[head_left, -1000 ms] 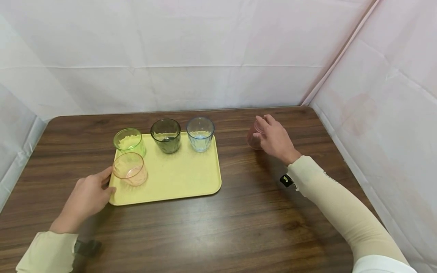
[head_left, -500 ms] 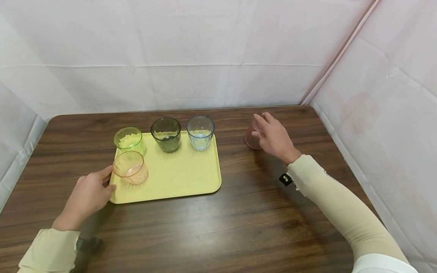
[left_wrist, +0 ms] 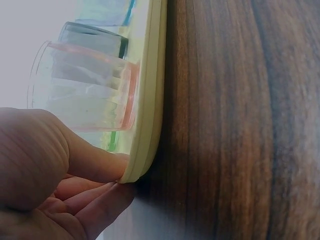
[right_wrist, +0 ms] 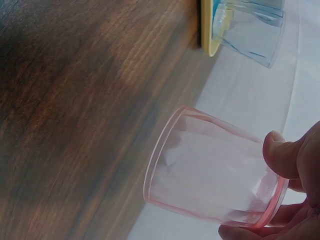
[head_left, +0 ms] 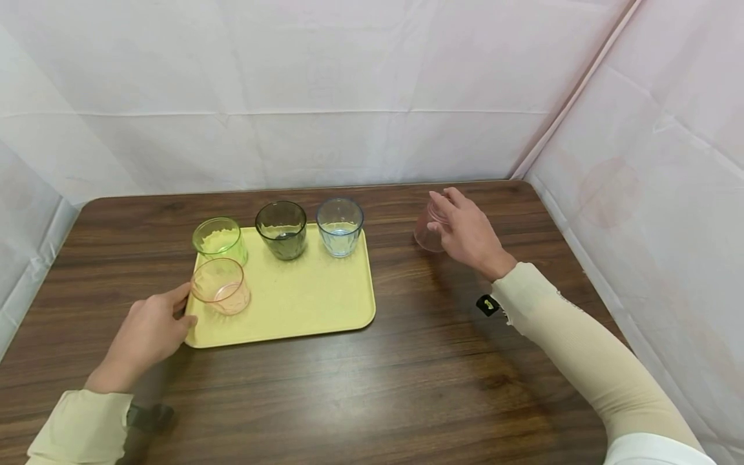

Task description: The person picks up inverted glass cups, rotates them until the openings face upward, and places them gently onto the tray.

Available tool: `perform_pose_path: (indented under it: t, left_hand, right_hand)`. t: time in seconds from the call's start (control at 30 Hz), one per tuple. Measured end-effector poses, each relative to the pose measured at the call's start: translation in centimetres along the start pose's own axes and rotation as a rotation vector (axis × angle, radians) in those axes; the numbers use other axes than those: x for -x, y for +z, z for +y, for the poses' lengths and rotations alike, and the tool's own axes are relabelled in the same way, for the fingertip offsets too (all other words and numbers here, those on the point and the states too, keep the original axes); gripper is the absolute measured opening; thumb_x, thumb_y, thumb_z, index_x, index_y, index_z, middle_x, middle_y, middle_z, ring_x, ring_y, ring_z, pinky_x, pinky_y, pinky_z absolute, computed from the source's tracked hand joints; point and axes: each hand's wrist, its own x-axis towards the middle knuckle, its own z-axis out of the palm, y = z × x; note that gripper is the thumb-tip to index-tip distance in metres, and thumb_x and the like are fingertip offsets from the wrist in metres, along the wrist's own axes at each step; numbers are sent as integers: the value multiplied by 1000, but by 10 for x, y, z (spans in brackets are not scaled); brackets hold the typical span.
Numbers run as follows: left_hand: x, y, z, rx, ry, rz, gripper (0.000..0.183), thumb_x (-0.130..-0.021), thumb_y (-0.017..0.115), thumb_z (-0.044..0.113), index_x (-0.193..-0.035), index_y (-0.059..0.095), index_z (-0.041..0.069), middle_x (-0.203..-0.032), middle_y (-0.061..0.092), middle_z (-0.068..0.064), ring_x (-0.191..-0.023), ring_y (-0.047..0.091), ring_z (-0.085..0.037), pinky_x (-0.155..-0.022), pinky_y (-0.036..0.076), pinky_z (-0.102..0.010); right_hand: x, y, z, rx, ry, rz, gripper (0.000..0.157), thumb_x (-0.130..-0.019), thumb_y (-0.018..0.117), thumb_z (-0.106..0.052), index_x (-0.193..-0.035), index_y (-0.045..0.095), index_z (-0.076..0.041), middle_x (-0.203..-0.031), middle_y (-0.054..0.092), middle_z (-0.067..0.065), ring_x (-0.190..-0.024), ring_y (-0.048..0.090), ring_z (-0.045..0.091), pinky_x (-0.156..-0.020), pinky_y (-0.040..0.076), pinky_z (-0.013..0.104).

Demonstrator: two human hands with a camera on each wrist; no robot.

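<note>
In the head view my left hand (head_left: 148,329) grips the left edge of a yellow tray (head_left: 314,303); the left wrist view shows the thumb on top and fingers below. Right beside it stands an orange-pink glass (head_left: 223,294), with a green glass (head_left: 221,245) behind. A dark grey glass (head_left: 285,236) and a light blue glass (head_left: 340,232) stand along the tray's back edge. Right of the tray, my right hand (head_left: 471,236) holds a clear pink glass (right_wrist: 210,170) upside down by its base, its wide rim facing the tabletop.
The dark wood table (head_left: 360,387) ends at the back against a white cloth wall (head_left: 290,97). Another white wall (head_left: 657,194) rises along the right side, close to the right arm. A black strap (head_left: 487,305) hangs at the right wrist.
My right hand has shifted slightly left and back with the pink glass. The left hand stays at the tray's edge, and the tray and its glasses keep their places.
</note>
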Motion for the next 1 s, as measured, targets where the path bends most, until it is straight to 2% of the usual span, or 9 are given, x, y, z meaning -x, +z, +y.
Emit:
perform_pose_path:
  t: [0.17, 0.4, 0.77, 1.0]
  left_hand:
    - [0, -1, 0, -4, 7, -5, 64, -93, 70, 10, -149, 47, -12, -133, 59, -39, -109, 66, -53, -74, 55, -56]
    - [0, -2, -1, 10, 6, -36, 67, -93, 71, 10, -149, 44, -14, -135, 58, -39, -109, 67, -48, -72, 55, -48]
    - [0, -2, 0, 3, 25, -33, 67, -93, 71, 9, -149, 44, -15, -133, 59, -39, -117, 63, -57, -78, 57, -58]
    - [0, -3, 0, 6, 19, -44, 68, -93, 71, 9, -149, 43, -15, -134, 58, -39, -113, 66, -52, -72, 56, -48]
  right_hand:
    - [1, -5, -2, -7, -2, -8, 59, -99, 71, -19, -153, 51, -4, -143, 55, 23, -124, 60, 44, -104, 50, 61]
    - [3, -9, -5, -22, -16, -5, 57, -100, 69, -18, -152, 51, -4, -146, 54, 23, -129, 58, 45, -107, 49, 63]
    - [5, -13, -14, -32, -57, 3, 57, -96, 66, -4, -152, 52, -5, -143, 55, 21, -126, 59, 42, -105, 50, 61]
    - [7, -16, -24, -38, -79, -1, 55, -98, 68, -8, -151, 53, -5, -142, 56, 20, -124, 59, 41, -102, 51, 60]
